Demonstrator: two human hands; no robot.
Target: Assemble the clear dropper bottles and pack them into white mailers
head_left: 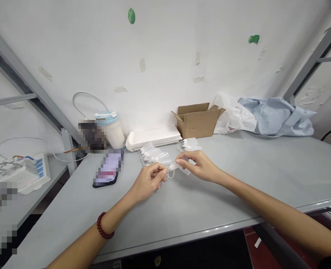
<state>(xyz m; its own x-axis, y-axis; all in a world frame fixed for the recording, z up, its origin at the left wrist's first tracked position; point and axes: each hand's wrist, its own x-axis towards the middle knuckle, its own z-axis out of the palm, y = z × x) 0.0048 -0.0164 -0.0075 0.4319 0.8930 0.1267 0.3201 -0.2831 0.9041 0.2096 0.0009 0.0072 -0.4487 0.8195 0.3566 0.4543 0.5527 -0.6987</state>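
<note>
Near the middle of the grey table (pixel 210 209), my left hand (pixel 151 179) is closed in a pinch on a thin white cord loop (pixel 171 174). My right hand (pixel 196 164) pinches too, close to its right, with fingertips at a thin strand whose end is too small to tell. Between and behind my hands lie clear-white tags (pixel 151 150) with looped cords, several in a pile. Another small group of tags (pixel 191 143) rests behind my right hand, in front of the cardboard box. One clear tag (pixel 184 170) shows just below my right fingers.
White flat trays (pixel 154 137) and an open cardboard box (pixel 199 121) stand along the wall. To the left are a phone (pixel 108 168) and a lidded cup (pixel 114 130). A white plastic bag (pixel 232 114) and light blue cloth (pixel 280 116) lie at the back right.
</note>
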